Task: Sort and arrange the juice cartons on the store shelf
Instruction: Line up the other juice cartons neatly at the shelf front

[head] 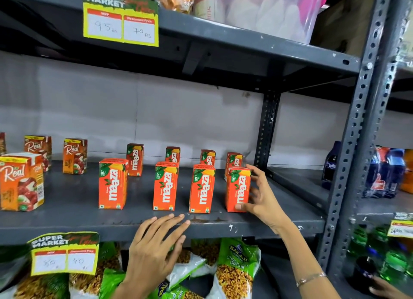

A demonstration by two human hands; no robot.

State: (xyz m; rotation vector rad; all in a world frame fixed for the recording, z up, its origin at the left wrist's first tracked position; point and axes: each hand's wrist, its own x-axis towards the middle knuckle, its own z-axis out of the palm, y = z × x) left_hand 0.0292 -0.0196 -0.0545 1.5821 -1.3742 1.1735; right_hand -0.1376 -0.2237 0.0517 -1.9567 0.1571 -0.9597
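Observation:
Orange Maaza juice cartons stand upright in two rows on the grey shelf (pixel 67 222). The front row holds several, among them the leftmost front carton (pixel 112 183) and the rightmost front carton (pixel 237 190). My right hand (pixel 260 195) wraps around the right side of that rightmost carton, thumb at its base. My left hand (pixel 154 251) rests flat with spread fingers on the shelf's front edge, holding nothing. Behind stand more Maaza cartons (pixel 134 159). Red-orange Real cartons (pixel 21 181) stand at the left.
The upper shelf carries a pink-lidded plastic tub (pixel 268 10) and a yellow price tag (pixel 120 21). Green snack bags (pixel 237 269) lie below the shelf. A perforated upright post (pixel 355 142) stands right, with cola bottles (pixel 384 173) beyond it.

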